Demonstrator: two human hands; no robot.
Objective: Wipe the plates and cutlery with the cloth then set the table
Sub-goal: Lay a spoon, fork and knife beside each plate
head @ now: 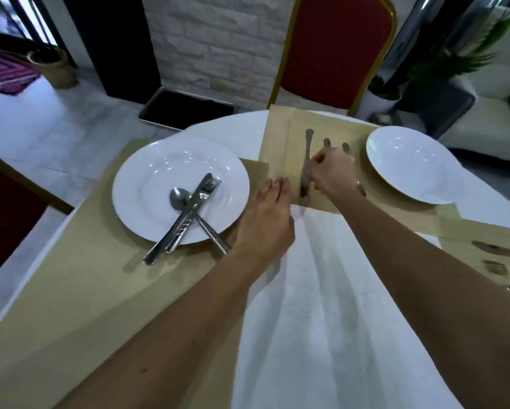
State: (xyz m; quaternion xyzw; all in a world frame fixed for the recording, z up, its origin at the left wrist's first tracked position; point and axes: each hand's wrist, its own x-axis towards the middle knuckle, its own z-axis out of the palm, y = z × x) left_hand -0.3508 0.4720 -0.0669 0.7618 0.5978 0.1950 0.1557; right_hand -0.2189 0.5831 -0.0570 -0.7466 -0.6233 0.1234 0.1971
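Two plates (129, 184) (410, 169) (white), three placemats (70, 276) (280, 137) (484, 234)

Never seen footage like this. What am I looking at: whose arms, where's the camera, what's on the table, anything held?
No machine: a person's bare arms, filmed from one wide-angle camera on their head, looking down. The table has a white tablecloth and beige placemats. The left plate carries crossed cutlery; the right plate none. The right hand appears to pinch a knife lying on the far placemat. The left hand rests beside it, fingers straight; any grip is unclear.
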